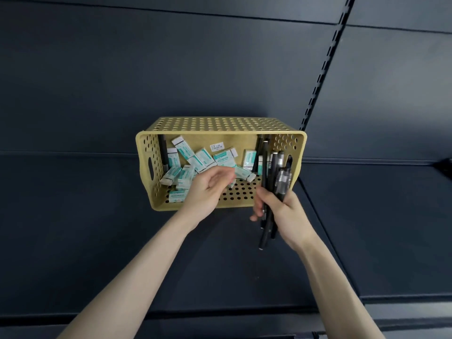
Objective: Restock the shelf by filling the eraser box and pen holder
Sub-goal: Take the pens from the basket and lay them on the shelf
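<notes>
A yellow perforated basket (220,124) stands on the dark shelf at centre. Inside lie several white-and-teal erasers (221,157) and black pens, one pen (163,151) leaning at the left wall. My right hand (283,212) grips a bundle of black pens (275,182) at the basket's right end, their lower ends hanging below my fist. Inside the basket's front rim my left hand (208,189) hovers palm up over the erasers, fingers curled; whether it holds anything I cannot tell.
The dark shelf board (85,216) runs wide to both sides of the basket. A dark back panel (171,69) rises behind it, with a slotted upright rail (325,67) at the right. The shelf's front edge crosses near the bottom.
</notes>
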A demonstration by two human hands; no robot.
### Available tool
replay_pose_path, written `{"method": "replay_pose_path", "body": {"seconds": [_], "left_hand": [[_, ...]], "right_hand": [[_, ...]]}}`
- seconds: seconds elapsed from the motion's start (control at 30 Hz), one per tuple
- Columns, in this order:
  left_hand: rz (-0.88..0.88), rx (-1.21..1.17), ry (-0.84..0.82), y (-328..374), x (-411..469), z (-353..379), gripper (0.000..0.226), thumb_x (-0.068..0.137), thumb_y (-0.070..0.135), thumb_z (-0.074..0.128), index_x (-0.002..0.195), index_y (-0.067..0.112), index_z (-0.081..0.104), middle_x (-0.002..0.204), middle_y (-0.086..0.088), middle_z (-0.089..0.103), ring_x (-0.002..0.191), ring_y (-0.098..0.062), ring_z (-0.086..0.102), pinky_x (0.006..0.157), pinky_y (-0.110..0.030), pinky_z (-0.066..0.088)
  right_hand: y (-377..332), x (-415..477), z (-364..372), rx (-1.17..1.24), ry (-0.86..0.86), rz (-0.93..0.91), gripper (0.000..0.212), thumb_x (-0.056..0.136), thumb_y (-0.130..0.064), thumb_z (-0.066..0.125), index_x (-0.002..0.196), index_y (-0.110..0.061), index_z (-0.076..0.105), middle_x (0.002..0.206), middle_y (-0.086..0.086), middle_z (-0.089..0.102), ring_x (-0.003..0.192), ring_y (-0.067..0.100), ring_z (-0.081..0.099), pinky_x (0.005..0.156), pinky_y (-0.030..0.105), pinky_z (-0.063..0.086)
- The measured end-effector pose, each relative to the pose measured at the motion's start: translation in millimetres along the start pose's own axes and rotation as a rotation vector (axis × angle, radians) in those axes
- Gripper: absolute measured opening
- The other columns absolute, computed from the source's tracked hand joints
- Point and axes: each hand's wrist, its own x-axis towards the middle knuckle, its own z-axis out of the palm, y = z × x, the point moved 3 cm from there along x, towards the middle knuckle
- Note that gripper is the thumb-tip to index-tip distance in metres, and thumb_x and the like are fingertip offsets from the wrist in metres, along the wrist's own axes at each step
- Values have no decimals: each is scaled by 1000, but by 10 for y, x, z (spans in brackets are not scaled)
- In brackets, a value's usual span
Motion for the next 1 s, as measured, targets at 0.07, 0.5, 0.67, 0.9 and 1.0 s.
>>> {"method": "replay_pose_path", "body": {"seconds": [0.07, 0.5, 0.67, 0.9, 1.0], "left_hand": [[7, 52, 43, -51, 114, 94, 18, 94, 24, 54, 109, 18, 63, 109, 5, 67, 105, -7, 61, 96, -34, 50], [106, 317, 188, 80, 848, 734, 43, 90, 17, 62, 129, 5, 49, 128, -9, 57, 119, -21, 53, 101, -36, 43], [93, 369, 215, 64, 994, 847, 35, 87, 23, 67, 115, 6, 58, 112, -9, 64, 103, -22, 59, 90, -35, 47], [124, 520, 132, 90, 1036, 860, 29, 91, 23, 61, 114, 5, 60, 114, -4, 64, 97, -20, 61, 79, -15, 43], [221, 501, 80, 158, 940, 834, 22, 91, 21, 61, 107, 5, 63, 106, -4, 67, 95, -19, 62, 80, -22, 47]], "right_hand": [[-30, -61, -147, -18, 162, -59, 30, 95, -15, 52, 66, -14, 45, 52, -2, 43, 50, 20, 40, 54, 36, 40], [107, 94, -660, -161, 599, -152, 19, 78, -14, 75, 87, -6, 60, 83, 12, 65, 73, 22, 61, 71, 33, 52], [108, 168, -706, -185, 631, -147, 16, 79, -11, 73, 78, -13, 57, 76, 7, 65, 66, 21, 62, 66, 28, 52], [116, 198, -753, -176, 596, -141, 20, 79, -10, 73, 83, 3, 59, 65, 0, 59, 47, 5, 49, 52, 17, 44], [113, 203, -765, -190, 588, -136, 20, 79, -11, 73, 82, 3, 60, 62, -1, 58, 46, 5, 48, 51, 17, 44]]}}
